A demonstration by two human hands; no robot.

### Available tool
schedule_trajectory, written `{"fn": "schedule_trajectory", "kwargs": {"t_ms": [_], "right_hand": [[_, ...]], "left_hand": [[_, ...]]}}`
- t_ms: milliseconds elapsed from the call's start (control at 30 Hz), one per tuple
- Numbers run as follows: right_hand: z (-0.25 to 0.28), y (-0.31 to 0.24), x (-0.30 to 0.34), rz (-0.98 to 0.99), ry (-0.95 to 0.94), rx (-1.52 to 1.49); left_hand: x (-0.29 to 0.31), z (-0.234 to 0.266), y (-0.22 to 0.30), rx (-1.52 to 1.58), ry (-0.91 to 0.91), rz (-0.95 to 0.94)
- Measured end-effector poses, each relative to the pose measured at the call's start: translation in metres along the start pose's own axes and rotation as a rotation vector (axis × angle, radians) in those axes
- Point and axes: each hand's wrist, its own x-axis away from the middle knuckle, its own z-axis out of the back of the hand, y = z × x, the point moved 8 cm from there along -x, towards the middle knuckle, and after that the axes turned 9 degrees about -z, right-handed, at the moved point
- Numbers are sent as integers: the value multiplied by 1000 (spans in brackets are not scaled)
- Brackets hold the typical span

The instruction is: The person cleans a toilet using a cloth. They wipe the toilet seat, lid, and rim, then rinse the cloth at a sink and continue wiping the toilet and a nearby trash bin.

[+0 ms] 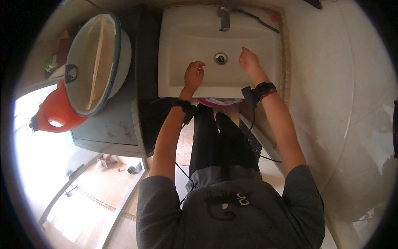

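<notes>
Over the left part of a white sink (174,45), my left hand (194,75) hangs with its fingers loosely bent. A small pale gap shows between its thumb and fingers, and I see nothing held there. My right hand (249,62) is above the right side of the basin, its fingers curled together; whatever they hold, if anything, is hidden. The round drain (220,58) lies between the two hands, touched by neither. Beyond it, a metal faucet (224,18) stands at the back rim. Black straps with small boxes are on both wrists.
Left of the sink, a large white basin with a blue-grey rim (117,62) rests on a dark grey appliance (112,124). Beside it is an orange jug (62,108). A tiled wall (327,83) closes off the right. Something pink (210,103) sits below the sink's front edge.
</notes>
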Motion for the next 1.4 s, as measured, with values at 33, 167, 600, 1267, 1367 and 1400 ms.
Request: {"fn": "schedule_trajectory", "kwargs": {"t_ms": [33,167,600,1267,1367,1400], "right_hand": [[6,6,-6,-13,64,10],[27,14,-9,66,150,79],[-52,-117,91,312,-556,332],[-5,-86,99,350,-346,465],[23,-95,101,412,-579,-283],[36,-72,73,345,-428,-62]], "left_hand": [[0,0,-4,-10,-5,17],[0,-7,-17,-32,-1,55],[-86,52,-4,223,-355,51],[-48,61,47,97,-371,34],[-44,70,45,616,-186,121],[-29,44,26,792,-140,196]]}}
